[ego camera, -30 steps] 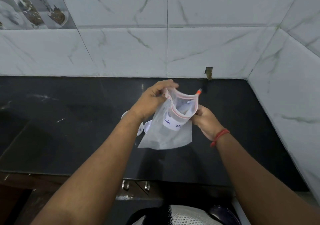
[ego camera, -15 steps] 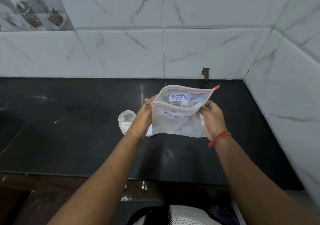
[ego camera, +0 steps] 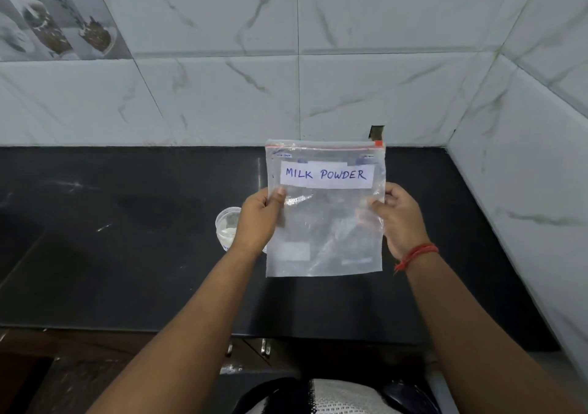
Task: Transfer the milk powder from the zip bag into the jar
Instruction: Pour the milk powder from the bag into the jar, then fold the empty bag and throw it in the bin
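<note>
Both our hands, left (ego camera: 258, 219) and right (ego camera: 401, 222), pinch the bag (ego camera: 324, 222) by its sides, upright above the counter (ego camera: 127, 254). We see the jar (ego camera: 227, 227) just behind our left hand, holding powder.

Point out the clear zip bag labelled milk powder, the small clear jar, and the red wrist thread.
Clear zip bag (ego camera: 324, 222), head view, middle panel.
Small clear jar (ego camera: 226, 222), head view, rim.
Red wrist thread (ego camera: 416, 253), head view, band.

I was looking at a home kitchen: a black stone desk (ego camera: 127, 254), marble-look wall tiles (ego camera: 222, 95) (one printed with food (ego camera: 54, 22)), cabinet handles (ego camera: 246, 348) below.
</note>
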